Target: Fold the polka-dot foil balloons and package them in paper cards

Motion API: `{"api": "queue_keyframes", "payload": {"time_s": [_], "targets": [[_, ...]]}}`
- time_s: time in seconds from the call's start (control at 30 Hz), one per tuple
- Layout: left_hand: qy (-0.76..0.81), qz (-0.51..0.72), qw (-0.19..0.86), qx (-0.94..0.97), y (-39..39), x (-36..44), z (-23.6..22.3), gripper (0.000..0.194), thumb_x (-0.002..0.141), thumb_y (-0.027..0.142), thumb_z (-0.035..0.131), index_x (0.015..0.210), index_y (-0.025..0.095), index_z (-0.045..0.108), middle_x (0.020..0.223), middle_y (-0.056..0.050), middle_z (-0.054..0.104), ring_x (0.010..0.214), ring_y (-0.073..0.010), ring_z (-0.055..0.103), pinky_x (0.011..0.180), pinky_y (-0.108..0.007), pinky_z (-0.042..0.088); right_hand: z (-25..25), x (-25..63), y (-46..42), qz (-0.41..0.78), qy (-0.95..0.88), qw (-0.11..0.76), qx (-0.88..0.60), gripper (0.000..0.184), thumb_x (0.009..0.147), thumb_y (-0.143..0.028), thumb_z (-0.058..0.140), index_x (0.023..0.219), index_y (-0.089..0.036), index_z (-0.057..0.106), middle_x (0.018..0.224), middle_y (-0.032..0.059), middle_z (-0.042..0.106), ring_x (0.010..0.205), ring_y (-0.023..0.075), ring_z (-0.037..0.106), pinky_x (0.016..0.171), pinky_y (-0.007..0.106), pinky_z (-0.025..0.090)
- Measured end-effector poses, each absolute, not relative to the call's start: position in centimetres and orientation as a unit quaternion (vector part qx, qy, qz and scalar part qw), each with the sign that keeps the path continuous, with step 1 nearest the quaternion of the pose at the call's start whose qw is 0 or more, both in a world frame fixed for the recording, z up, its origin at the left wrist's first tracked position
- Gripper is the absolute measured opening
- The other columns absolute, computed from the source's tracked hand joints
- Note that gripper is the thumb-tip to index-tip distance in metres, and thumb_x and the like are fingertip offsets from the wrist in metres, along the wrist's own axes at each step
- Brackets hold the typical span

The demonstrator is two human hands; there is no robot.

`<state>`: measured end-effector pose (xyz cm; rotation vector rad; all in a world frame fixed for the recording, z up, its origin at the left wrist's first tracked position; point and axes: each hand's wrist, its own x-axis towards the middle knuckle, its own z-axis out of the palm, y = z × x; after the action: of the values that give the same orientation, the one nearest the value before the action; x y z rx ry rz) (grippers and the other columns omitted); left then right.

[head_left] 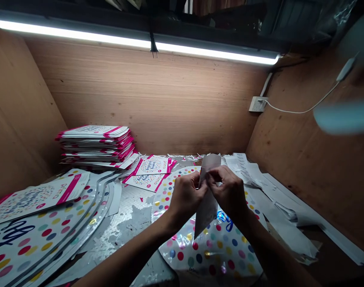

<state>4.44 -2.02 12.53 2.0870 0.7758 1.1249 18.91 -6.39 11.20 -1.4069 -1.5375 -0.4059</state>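
Observation:
My left hand [186,195] and my right hand [229,191] meet above the middle of the worktop, both pinching a strip of white backing paper [207,207] that stands upright between them. Its upper end [211,161] rises above my fingers and its lower end hangs toward a polka-dot foil balloon [211,249] lying flat under my hands. The fingers of both hands are closed on the strip.
A stack of pink-edged printed cards [96,145] stands at the back left, with loose cards [152,167] beside it. Flat dotted balloons [41,231] pile up at the left. Peeled white paper strips [277,203] lie to the right. Wooden walls enclose the worktop, with a socket [258,104] on the right.

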Motion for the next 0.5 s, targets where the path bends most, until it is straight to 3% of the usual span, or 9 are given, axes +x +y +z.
{"api": "queue_keyframes", "payload": {"time_s": [0.17,0.33,0.43,0.5], "targets": [[0.311,0.43,0.318,0.786,-1.7,4.4,12.4,0.031,0.087,0.034,0.057,0.064,0.013,0.059,0.058,0.003,0.043,0.055,-0.0083,0.039,0.05,-0.02,0.026,11.4,19.3,-6.4,-0.077,-0.608,0.534,-0.583,0.009,0.09,-0.022,0.058,0.086,-0.019,0.065,0.08,0.0033,0.068,0.073,0.0182,0.064,0.068,0.028,0.049],[0.312,0.424,0.358,0.771,-0.7,4.1,12.3,0.026,0.085,0.034,0.059,0.071,0.013,0.065,0.062,0.002,0.05,0.058,-0.0099,0.044,0.051,-0.019,0.03,10.3,23.1,-5.3,0.043,-0.565,0.572,-0.593,0.026,0.092,-0.043,0.058,0.089,-0.018,0.066,0.078,0.0037,0.07,0.07,0.019,0.067,0.064,0.027,0.053],[0.299,0.42,0.437,0.737,0.9,3.5,12.1,0.017,0.079,0.03,0.063,0.082,0.014,0.067,0.068,-0.001,0.058,0.062,-0.0125,0.053,0.056,-0.019,0.039,9.6,29.1,-4.9,0.012,-0.481,0.523,-0.703,0.035,0.092,-0.047,0.052,0.099,-0.016,0.067,0.086,0.0079,0.074,0.082,0.0241,0.071,0.076,0.033,0.056],[0.297,0.399,0.522,0.693,2.2,2.8,11.5,0.025,0.074,0.026,0.067,0.095,0.013,0.066,0.072,-0.002,0.063,0.064,-0.0138,0.058,0.059,-0.021,0.044,9.3,33.0,-5.1,-0.021,-0.423,0.504,-0.753,0.037,0.088,-0.04,0.055,0.106,-0.009,0.067,0.102,0.0201,0.073,0.101,0.0351,0.068,0.09,0.047,0.052]]}}
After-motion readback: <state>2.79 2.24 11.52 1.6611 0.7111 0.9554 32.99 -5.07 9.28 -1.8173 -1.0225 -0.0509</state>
